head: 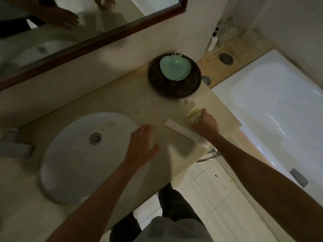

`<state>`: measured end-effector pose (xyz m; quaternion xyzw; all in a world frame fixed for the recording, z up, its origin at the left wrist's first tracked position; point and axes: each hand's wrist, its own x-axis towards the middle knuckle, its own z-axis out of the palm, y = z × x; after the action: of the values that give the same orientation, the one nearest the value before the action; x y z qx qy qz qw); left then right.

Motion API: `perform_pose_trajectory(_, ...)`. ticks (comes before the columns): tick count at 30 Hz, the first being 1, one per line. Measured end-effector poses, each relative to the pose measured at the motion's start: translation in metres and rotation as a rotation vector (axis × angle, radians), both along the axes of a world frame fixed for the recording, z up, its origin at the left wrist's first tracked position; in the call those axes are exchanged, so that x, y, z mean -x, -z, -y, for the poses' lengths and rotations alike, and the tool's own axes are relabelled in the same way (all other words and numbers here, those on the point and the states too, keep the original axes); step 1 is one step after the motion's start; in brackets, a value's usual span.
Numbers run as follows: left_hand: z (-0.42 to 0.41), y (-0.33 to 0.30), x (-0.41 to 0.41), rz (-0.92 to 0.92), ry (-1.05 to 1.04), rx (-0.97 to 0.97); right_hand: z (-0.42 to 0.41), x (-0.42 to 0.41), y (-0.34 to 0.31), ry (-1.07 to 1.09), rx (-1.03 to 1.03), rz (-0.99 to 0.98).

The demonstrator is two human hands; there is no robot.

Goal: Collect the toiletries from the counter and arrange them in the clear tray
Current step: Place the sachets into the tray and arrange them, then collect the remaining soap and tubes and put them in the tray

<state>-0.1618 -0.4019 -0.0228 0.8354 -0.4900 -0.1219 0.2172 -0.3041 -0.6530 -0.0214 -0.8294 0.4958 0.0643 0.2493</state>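
My right hand [207, 124] grips a bundle of pale, thin toiletry packets [193, 113] near the right edge of the beige counter [111, 102]. The packets fan out toward the dark bowl. Just left of that hand a long white strip [181, 131] lies diagonally on the counter; blur makes it unclear whether this is a packet or the rim of the clear tray. My left hand [142, 144] hovers with fingers spread and relaxed over the counter between the sink and the strip, holding nothing.
A white oval sink [73, 154] is sunk into the counter at left. A dark round bowl [174, 86] holding a green apple-shaped dish [174, 68] stands at the back. A bathtub [279, 105] lies right, a pump bottle [213, 41] on its ledge, a mirror [78, 32] above.
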Motion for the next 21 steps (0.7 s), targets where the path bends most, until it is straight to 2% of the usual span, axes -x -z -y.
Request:
perform_pose_trajectory(5, -0.085, -0.016, -0.040, 0.096, 0.058, -0.062, -0.137, -0.089, -0.036, -0.539, -0.419, 0.006)
perform_pose_trajectory(7, -0.126, -0.022, -0.055, 0.128, 0.100, -0.119, -0.203, -0.124, -0.048, -0.726, -0.485, -0.033)
perform_pose_trajectory(9, -0.166, -0.025, -0.067, 0.138, 0.108, -0.163, -0.260, -0.150, -0.056, -0.786, -0.550, -0.046)
perform_pose_trajectory(12, -0.213, -0.019, -0.076, 0.179, 0.056, -0.137, -0.307, -0.165, -0.052, -0.830, -0.566, -0.094)
perform_pose_trajectory(13, -0.223, -0.016, -0.077, 0.194, 0.045, -0.135, -0.313, -0.164, -0.050, -0.831, -0.557, -0.050)
perform_pose_trajectory(17, -0.232, -0.008, -0.070, 0.241, 0.044, -0.156, -0.290, -0.139, -0.047, -0.671, -0.501, 0.032)
perform_pose_trajectory(21, -0.195, -0.006, -0.050, 0.208, 0.078, -0.192, -0.233, -0.096, -0.040, -0.529, -0.184, 0.021)
